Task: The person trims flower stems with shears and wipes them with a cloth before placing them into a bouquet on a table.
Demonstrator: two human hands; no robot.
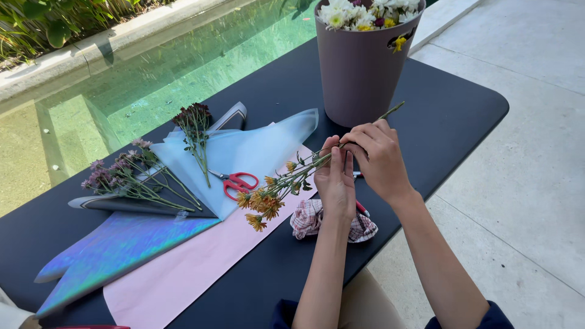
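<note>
Seen from the head camera, two hands work over a black counter [451, 116] beside a green pool [152, 79]. The left hand [336, 183] and the right hand [379, 159] are both closed around one thin green flower stem [317, 163]. The stem lies slanted just above the counter, with orange flowers [261, 204] at its low end and the cut end poking up past the right hand toward a tall purple bucket [359, 67]. The bucket stands just behind the hands and is full of white and yellow flowers. Under the left wrist lies a checked cloth [311, 220], and a pen [361, 207] peeks out beside it. To the left, red scissors [237, 183] lie on a pale blue sheet [244, 149]. A dark red flower bunch [194, 122] rests on that sheet, and purple flowers [119, 173] lie near it. A pink paper [195, 268] and a shiny rainbow sheet [116, 247] are spread below them. It looks like the hands are picking leaves or side bits off the stem, so this flower is being made tidy. The next move seems to call for a soft pinch, holding the stem steady so it does not snap.
</note>
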